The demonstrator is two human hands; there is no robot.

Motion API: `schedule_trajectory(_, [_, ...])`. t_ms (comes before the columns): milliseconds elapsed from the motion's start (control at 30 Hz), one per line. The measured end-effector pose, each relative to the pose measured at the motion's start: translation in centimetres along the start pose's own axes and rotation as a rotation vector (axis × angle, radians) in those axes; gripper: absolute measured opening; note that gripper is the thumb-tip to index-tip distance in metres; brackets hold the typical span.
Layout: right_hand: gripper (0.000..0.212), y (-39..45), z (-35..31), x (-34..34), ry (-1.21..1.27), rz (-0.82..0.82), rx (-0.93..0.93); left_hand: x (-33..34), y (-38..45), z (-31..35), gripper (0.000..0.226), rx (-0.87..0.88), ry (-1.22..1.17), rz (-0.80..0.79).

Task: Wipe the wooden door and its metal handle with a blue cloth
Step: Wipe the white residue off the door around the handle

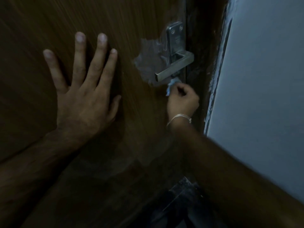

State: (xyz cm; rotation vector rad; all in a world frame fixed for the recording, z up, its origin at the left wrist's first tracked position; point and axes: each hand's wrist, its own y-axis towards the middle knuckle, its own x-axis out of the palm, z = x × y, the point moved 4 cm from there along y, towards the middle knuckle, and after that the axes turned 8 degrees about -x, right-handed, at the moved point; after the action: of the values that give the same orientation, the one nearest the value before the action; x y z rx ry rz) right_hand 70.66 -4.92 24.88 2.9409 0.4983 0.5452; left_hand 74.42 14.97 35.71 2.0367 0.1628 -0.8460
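Note:
The dark wooden door [134, 22] fills most of the view. Its metal handle [175, 65] with a long backplate sits near the door's right edge. Torn clear film clings to the wood just left of the handle. My right hand [182, 100] is closed on a small blue cloth [171, 85], pressed against the backplate just under the lever. A thin bracelet circles that wrist. My left hand [82, 89] lies flat on the door, fingers spread, well left of the handle.
A dark door frame [205, 46] runs beside the handle. A pale grey wall [263, 79] stands at the right. At the bottom, a dark floor strip [179, 203] shows below the door edge.

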Motion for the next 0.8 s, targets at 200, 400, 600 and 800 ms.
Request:
schedule_trajectory(200, [0.02, 0.6, 0.5, -0.2, -0.038, 0.001, 0.008, 0.3, 0.0, -0.2, 0.088, -0.005, 0.01, 0.003])
schedule_trajectory(400, [0.023, 0.9, -0.5, 0.1, -0.064, 0.021, -0.049, 0.1, -0.2, -0.1, 0.086, -0.006, 0.005, 0.009])
schedule_trajectory(600, [0.02, -3.1, -1.1, 1.1, -0.042, -0.073, -0.027, -0.1, 0.0, 0.1, 0.088, -0.003, 0.014, 0.028])
schedule_trajectory(800, [0.019, -6.0, -3.4, 3.2, 0.064, -0.192, -0.231, 0.1, 0.1, 0.4, 0.088, 0.01, 0.074, 0.064])
